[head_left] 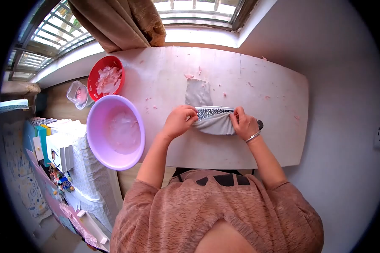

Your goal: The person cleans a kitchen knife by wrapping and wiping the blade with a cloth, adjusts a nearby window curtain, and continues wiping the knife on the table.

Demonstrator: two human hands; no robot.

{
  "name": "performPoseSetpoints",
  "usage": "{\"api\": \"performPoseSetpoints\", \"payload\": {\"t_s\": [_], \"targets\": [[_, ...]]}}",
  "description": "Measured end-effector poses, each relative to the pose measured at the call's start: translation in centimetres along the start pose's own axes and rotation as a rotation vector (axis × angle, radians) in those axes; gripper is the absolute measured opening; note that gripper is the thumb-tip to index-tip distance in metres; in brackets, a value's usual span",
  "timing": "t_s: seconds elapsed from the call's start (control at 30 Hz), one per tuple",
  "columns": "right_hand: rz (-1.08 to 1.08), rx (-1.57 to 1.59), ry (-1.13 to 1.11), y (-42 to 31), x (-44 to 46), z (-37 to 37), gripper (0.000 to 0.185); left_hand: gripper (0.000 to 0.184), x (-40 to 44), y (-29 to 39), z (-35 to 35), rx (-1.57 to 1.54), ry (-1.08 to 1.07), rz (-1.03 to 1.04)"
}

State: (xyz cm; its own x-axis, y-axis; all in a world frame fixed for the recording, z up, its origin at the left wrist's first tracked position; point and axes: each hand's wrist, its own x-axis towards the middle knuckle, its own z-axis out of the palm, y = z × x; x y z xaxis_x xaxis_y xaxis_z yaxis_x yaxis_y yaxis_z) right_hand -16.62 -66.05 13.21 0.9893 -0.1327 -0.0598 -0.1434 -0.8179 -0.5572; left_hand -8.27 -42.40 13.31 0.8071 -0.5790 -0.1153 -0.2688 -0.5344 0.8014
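A grey cloth (pixel 215 125) with a black-and-white patterned strip (pixel 213 112) along its upper side lies on the pale table, close to its front edge. My left hand (pixel 181 121) pinches the left end of it. At the right end, my right hand (pixel 244 123), with a bracelet on the wrist, has its fingers closed on the same cloth. Just above the patterned strip a separate grey fabric square (pixel 199 92) lies flat. A small dark object (pixel 260 125) shows beside my right wrist; what it is I cannot make out.
The pale table (pixel 278 92) carries scattered pink scraps. At its left edge are a purple basin (pixel 92 135) with whitish contents and a red basin (pixel 121 80) with pale pink pieces. A clear bag (pixel 77 94) is beside them. Boxes and a covered surface stand lower left; a curtain hangs above.
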Motion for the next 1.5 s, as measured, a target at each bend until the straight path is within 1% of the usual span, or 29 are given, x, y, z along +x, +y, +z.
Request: {"api": "performPoseSetpoints", "payload": {"t_s": [0.03,0.07,0.1,0.17,0.2,0.27,0.3,0.37,0.4,0.47,0.5,0.57,0.6,0.67,0.77,0.83,0.87,0.9,0.93,0.97,1.03,1.17,1.23,1.27,1.33,1.37,1.43,1.47,1.5], "targets": [[-0.066,-0.039,-0.038,0.0,-0.3,-0.5,0.019,0.013,0.0,0.4,-0.1,-0.183,-0.136,-0.167],[-0.061,-0.040,-0.037,0.2,-0.7,-0.6,0.019,0.011,-0.3,0.6,0.2,-0.247,-0.127,-0.293],[-0.042,-0.030,-0.066,0.4,-1.0,-0.7,0.020,0.011,-0.6,0.8,0.5,-0.246,-0.130,-0.289],[-0.017,-0.020,-0.094,0.8,-1.3,-0.4,0.021,0.013,-1.5,0.6,1.6,-0.372,-0.012,-0.280],[-0.008,-0.023,-0.098,0.9,-1.5,-0.2,0.022,0.013,-1.8,0.3,2.2,-0.372,-0.017,-0.279],[0.001,-0.024,-0.103,0.8,-1.7,0.0,0.023,0.013,-2.2,-0.3,3.0,0.150,0.125,0.146],[0.001,-0.059,-0.125,0.4,-1.7,-0.2,0.023,0.013,-2.4,-0.2,3.1,0.152,0.124,0.145],[-0.002,-0.095,-0.144,-0.6,-1.7,-1.5,0.024,0.014,-2.3,0.1,2.9,0.202,-0.034,0.025],[-0.046,-0.103,-0.159,-1.5,-2.2,-2.7,0.023,0.014,-2.5,0.9,2.2,0.204,-0.033,0.026],[-0.156,-0.105,-0.129,-3.3,-3.1,-4.9,0.020,0.018,-3.4,3.8,-0.4,-0.266,-0.116,-0.407],[-0.157,-0.104,-0.131,-4.1,-3.6,-5.8,0.020,0.018,-4.2,4.8,-1.4,-0.266,-0.115,-0.409],[-0.287,-0.114,-0.003,-5.4,-4.4,-7.3,0.019,0.020,-6.1,6.4,-3.3,-0.091,-0.070,0.171],[-0.307,-0.127,0.031,-6.2,-4.8,-7.8,0.019,0.020,-6.9,7.4,-3.8,-0.090,-0.066,0.172],[-0.289,-0.121,0.019,-7.4,-5.6,-8.2,0.018,0.019,-8.4,8.7,-4.5,0.041,-0.122,0.185],[-0.264,-0.122,-0.001,-7.6,-6.1,-6.5,0.018,0.016,-9.9,7.4,-3.3,0.047,-0.104,0.156],[-0.200,-0.150,-0.056,-6.7,-5.6,-4.3,0.020,0.015,-9.9,5.7,-1.8,0.114,-0.062,0.183],[-0.120,-0.168,-0.116,-6.1,-5.2,-3.2,0.021,0.015,-9.7,4.8,-1.0,0.157,0.030,0.139],[-0.119,-0.166,-0.123,-5.8,-4.8,-2.3,0.021,0.015,-9.5,4.0,-0.4,0.200,0.118,0.095],[-0.073,-0.164,-0.128,-5.5,-4.2,-1.5,0.022,0.013,-8.8,3.4,0.0,0.261,0.221,0.143],[-0.025,-0.161,-0.134,-5.2,-3.8,-0.7,0.022,0.013,-8.3,2.5,0.5,0.260,0.220,0.139],[0.020,-0.130,-0.171,-4.4,-3.0,0.8,0.023,0.007,-7.2,0.5,1.5,0.312,0.174,-0.071],[0.075,-0.089,-0.250,-3.6,-2.5,2.6,0.023,0.003,-4.9,-3.2,2.7,0.386,0.257,-0.028],[0.093,-0.081,-0.270,-3.1,-2.4,3.3,0.023,0.005,-4.8,-3.5,3.0,0.490,0.261,0.158],[0.079,-0.080,-0.266,-2.8,-2.4,3.5,0.022,0.005,-5.1,-3.5,3.3,0.489,0.260,0.156],[0.066,-0.079,-0.264,-2.0,-2.4,4.1,0.022,0.017,-6.2,-2.0,3.6,0.505,0.252,0.126],[0.028,-0.042,-0.231,-1.5,-2.5,4.4,0.022,0.017,-6.8,-1.7,4.1,0.507,0.251,0.122],[-0.018,0.004,-0.195,-0.5,-2.4,5.3,0.022,0.029,-8.0,-1.4,4.9,0.637,0.372,0.219],[-0.056,-0.006,-0.186,0.1,-2.5,5.6,0.026,0.035,-8.4,-1.7,5.2,0.670,0.336,0.203],[-0.094,-0.018,-0.178,0.4,-2.5,5.5,0.031,0.035,-8.5,-1.8,5.4,0.672,0.338,0.203]]}}
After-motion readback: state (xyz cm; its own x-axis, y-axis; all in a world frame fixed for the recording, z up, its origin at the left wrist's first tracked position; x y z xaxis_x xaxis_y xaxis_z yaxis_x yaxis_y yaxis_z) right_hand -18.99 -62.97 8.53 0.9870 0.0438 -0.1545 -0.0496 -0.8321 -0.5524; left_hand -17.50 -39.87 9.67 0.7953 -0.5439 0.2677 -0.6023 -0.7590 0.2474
